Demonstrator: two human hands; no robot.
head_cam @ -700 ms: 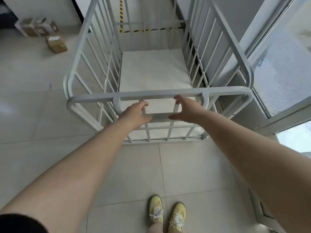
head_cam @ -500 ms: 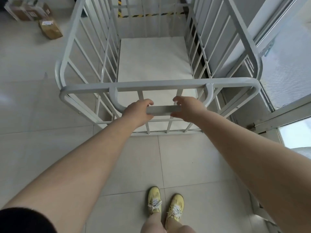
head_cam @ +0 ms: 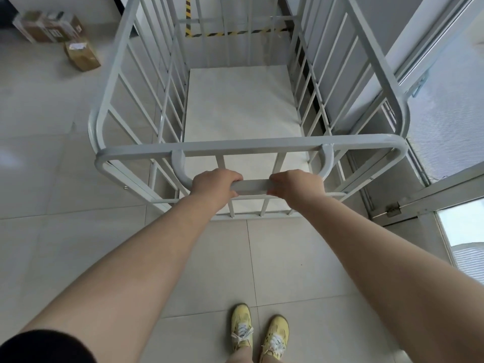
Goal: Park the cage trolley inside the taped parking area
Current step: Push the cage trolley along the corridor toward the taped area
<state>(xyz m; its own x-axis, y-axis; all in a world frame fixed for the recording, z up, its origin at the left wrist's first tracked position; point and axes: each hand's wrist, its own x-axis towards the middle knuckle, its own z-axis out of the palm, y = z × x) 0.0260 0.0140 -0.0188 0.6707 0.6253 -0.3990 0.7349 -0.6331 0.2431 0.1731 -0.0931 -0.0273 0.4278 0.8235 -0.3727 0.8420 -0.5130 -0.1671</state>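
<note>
Two yellow shoes [head_cam: 259,334] with white laces stand side by side on the pale floor tiles [head_cam: 65,244], closest of all. A bit of black sleeve [head_cam: 44,347] shows on the left arm.

Both bare arms reach forward to the trolley [head_cam: 246,150]. The left hand [head_cam: 216,183] is wrapped around the flat handle bar [head_cam: 252,185], with the fingers curled over the top. The right hand [head_cam: 294,185] is wrapped around the same bar just beside it, fingers curled over too. A short bare bit of bar shows between the two hands. The bar hangs in a U shape just under the trolley's near top rail.

The trolley is a light grey cage made of metal bars, with tall sides and an open top. Its flat white floor [head_cam: 238,106] has nothing on it. The trolley stands right in front of the person, on the tiles.

On the right, close beside the trolley, there is a grey wall and a glass door [head_cam: 445,106] with a metal frame.

Past the far end of the cage, seen through the bars, yellow and black striped tape [head_cam: 235,32] lies on the floor. One strip runs across and one strip runs away from the person, and they meet at a corner. The trolley's far end is near the tape, but I cannot tell if it has crossed it.

Far off on the left, brown cardboard boxes [head_cam: 60,35] sit on the floor, well apart from the trolley.
</note>
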